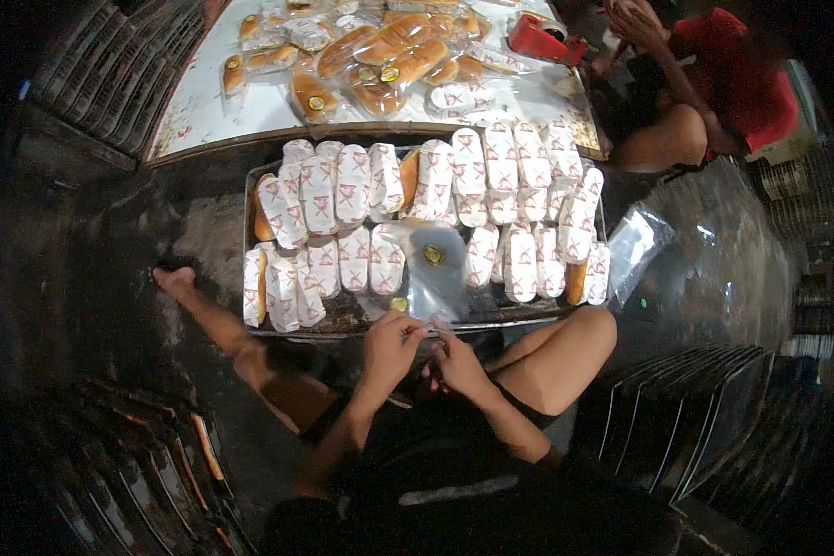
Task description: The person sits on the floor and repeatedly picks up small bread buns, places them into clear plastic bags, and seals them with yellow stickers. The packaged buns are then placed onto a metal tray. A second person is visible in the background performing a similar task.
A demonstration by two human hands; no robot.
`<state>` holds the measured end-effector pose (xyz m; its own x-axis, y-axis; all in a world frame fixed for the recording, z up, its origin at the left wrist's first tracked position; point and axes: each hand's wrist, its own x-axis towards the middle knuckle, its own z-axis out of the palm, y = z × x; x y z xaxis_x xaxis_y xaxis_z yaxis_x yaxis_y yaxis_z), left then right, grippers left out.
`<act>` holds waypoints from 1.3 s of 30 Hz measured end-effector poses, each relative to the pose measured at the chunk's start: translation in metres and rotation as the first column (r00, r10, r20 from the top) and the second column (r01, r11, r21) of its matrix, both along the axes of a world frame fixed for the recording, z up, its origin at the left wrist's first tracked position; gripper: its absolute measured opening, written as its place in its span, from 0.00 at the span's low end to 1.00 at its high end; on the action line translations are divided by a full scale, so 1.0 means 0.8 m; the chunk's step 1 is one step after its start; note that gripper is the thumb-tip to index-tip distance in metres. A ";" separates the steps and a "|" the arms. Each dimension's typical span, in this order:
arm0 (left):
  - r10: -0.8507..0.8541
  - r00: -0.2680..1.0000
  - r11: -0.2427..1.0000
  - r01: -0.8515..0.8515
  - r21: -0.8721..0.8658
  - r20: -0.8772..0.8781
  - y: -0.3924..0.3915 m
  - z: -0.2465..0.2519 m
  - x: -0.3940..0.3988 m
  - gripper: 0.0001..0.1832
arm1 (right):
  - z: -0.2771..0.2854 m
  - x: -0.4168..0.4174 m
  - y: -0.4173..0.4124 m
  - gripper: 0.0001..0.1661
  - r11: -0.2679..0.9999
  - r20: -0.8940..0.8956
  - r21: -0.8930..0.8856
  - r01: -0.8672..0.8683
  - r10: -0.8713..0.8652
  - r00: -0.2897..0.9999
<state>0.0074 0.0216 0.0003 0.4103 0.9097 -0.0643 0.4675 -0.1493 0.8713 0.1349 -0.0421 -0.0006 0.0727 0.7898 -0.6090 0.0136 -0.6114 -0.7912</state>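
My left hand [391, 347] and my right hand [456, 360] meet at the near edge of a dark metal baking tray [361, 316]. Between them, my fingertips pinch the near end of a clear plastic bag [436, 278] with a yellow label, which lies flat over the tray. Whether the bag's mouth is parted I cannot tell. Around it on the tray are rows of long bread rolls in printed white paper [353, 257], several stacked on others. Brown crust shows on a few, such as a bread roll [575, 281] at the right.
Beyond the tray, a white table [201, 104] bears bagged bread rolls [403, 42] and a red tape dispenser [543, 40]. More clear bags [639, 243] hang at the tray's right. A person in red [733, 83] sits at upper right. Stacked trays [688, 410] stand at both sides.
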 end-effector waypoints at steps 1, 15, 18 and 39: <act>-0.023 0.998 0.998 0.026 -0.051 0.051 -0.004 0.012 0.007 0.07 | 0.011 0.008 0.003 0.15 0.974 -0.284 -0.226 -0.008 -0.058 0.957; 0.821 0.295 0.536 -0.104 -0.838 0.489 -0.012 -0.087 -0.036 0.14 | -0.094 0.057 0.032 0.46 0.960 0.681 0.272 -0.072 -0.139 0.719; 0.877 0.215 0.471 -0.204 -0.858 0.430 0.004 -0.040 -0.035 0.20 | -0.074 0.149 0.066 0.56 0.997 0.994 0.002 -0.081 0.007 0.109; 0.753 0.214 0.578 0.237 -0.781 0.622 -0.039 -0.014 0.013 0.24 | 0.024 -0.010 0.022 0.49 0.935 -0.144 0.312 0.169 -0.129 0.981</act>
